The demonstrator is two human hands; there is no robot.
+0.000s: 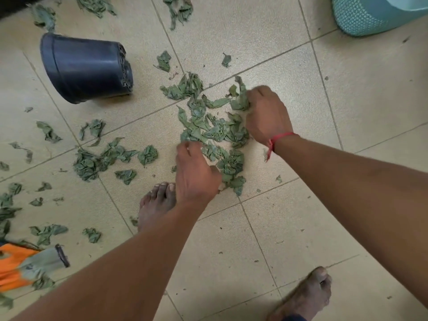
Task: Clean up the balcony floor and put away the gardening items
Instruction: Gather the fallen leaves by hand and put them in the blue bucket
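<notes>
On tiled floor [301, 228], leaf pile [215, 133], right hand [266, 114] fingers [251, 96] clutching its edge, left hand [196, 174] grip unclear, pot [85, 68] well apart

Both forearms [129, 262] bare. At the wrist of the right hand [266, 114]: one red thread band [281, 136], thin, with loose ends hanging beneath. Left foot [156, 205] and right foot [305, 295] bare, dust on the toes. Dark blue fabric edge [293, 318] at the right ankle.
</notes>
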